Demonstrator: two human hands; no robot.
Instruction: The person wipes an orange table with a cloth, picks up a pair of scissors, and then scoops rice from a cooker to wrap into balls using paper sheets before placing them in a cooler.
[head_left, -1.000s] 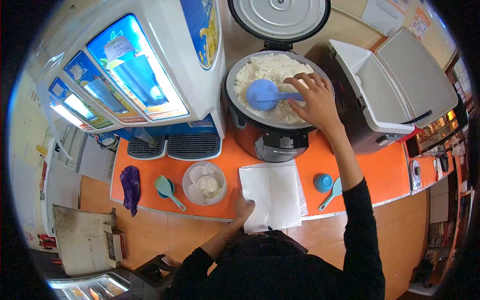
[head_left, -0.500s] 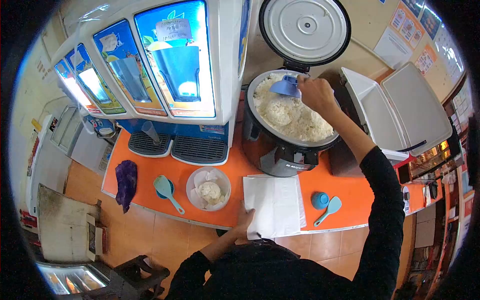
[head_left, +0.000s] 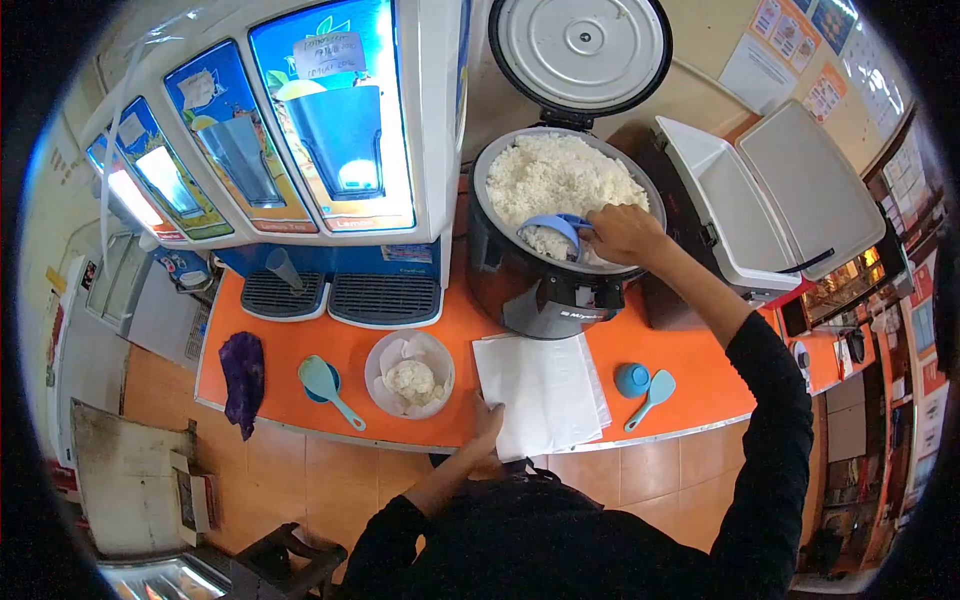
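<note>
My right hand (head_left: 627, 237) is closed around the handle of a blue scoop (head_left: 549, 221). The scoop is down in the white rice (head_left: 565, 178), by the front rim of the open rice cooker (head_left: 478, 205), with rice showing inside its curve. At the counter's front edge, my left hand (head_left: 487, 428) grips the left edge of a stack of white paper sheets (head_left: 540, 390); the fingers beneath are partly hidden. Left of the stack stands a white bowl (head_left: 446, 385) lined with paper, holding a mound of rice (head_left: 410, 381).
Rice paddles (head_left: 322, 380) (head_left: 656, 395) lie beside small blue cups (head_left: 632, 379) on the orange counter (head_left: 300, 337). A purple cloth (head_left: 242, 380) hangs over the front edge. A drink dispenser (head_left: 430, 120) stands left of the cooker, an open cooler box (head_left: 735, 215) right.
My right hand has brought the scoop from the back of the cooker to its front rim, turning it in the rice. My left hand stays at the paper. The whole view has shifted slightly.
</note>
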